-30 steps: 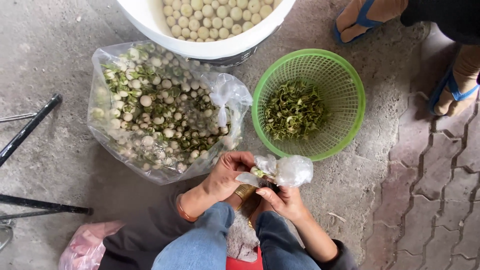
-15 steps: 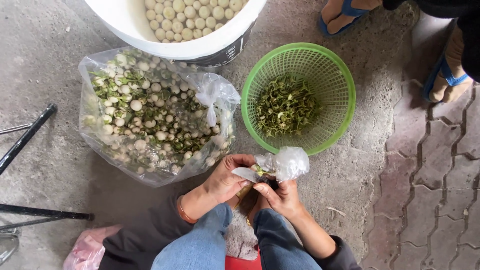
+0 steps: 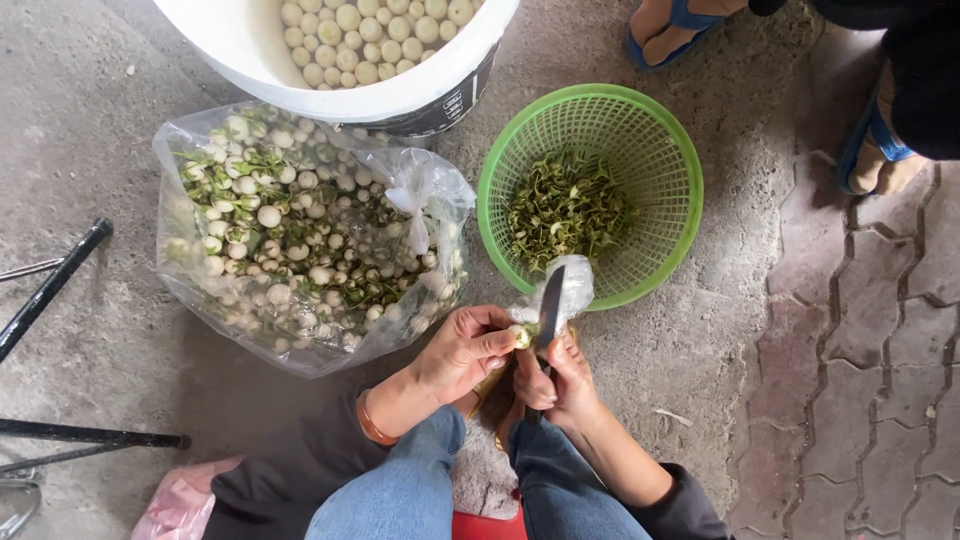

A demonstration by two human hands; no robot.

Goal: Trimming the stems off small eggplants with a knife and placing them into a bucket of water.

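I'm mid-trim: left hand (image 3: 462, 350) pinches 1 small bulb (image 3: 519, 336), right hand (image 3: 556, 380) grips knife (image 3: 550, 305). Next cut needs blade clear of thumb, trimmings toward green basket (image 3: 672, 150).

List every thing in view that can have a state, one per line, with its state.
left hand: pinching a small round white vegetable
right hand: gripping a knife, blade up against the vegetable
clear plastic bag: open, full of untrimmed vegetables
green basket: upright, partly filled with green trimmings
white bucket: upright, holding trimmed pale vegetables
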